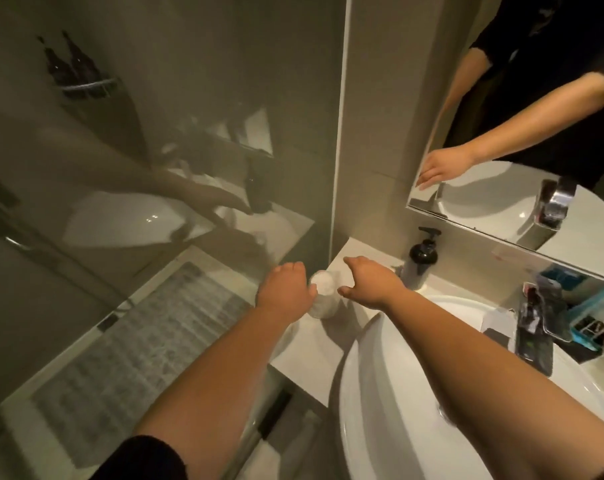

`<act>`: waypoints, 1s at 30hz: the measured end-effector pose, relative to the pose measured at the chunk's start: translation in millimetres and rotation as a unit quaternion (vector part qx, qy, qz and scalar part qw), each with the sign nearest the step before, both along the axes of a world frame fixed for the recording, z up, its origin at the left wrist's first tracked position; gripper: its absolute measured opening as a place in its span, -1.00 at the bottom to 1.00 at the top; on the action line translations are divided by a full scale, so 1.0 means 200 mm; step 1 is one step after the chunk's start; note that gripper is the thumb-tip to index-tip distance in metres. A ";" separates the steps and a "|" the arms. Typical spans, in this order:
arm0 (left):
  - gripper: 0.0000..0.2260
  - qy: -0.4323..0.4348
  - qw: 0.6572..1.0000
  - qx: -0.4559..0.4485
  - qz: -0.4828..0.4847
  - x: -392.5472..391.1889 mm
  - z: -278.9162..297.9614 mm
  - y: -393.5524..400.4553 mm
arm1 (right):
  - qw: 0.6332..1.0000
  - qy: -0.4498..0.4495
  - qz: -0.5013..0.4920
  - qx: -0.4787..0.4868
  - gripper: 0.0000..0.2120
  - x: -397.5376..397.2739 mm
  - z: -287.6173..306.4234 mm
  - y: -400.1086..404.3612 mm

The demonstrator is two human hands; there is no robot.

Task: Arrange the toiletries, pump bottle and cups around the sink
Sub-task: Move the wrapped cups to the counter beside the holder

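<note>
The translucent white plastic cup (323, 294) is standing upright, its long axis vertical, on the pale stone counter (305, 344) at the far left of the round white ceramic sink (390, 420). The cup is sitting directly between the 2 hands. The left hand (285, 292) is touching its left side with fingers curled, though whether they are truly wrapping it cannot be told. The right hand (369, 284) is hovering just beside its right and far side, fingers spread wide and holding nothing. The left hand is judged nearer to a grip. The counter's left edge is lying just beside the cup, with the glass shower wall (155, 150) beyond, so room leftward is scant. The dark pump bottle (418, 259) is standing near, to the far right; bare counter is lying on the cup's near side.
</note>
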State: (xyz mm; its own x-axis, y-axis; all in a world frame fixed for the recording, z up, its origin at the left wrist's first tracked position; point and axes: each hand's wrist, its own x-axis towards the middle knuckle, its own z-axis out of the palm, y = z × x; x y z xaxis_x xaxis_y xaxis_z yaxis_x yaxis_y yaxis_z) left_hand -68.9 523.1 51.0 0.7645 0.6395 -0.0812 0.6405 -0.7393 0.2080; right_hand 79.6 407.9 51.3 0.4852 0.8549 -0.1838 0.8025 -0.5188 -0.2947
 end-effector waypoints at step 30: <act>-0.65 -0.157 0.980 -0.056 -0.104 0.15 0.26 -0.14 | 0.989 0.038 -0.079 0.123 -0.48 -0.02 0.36 -0.23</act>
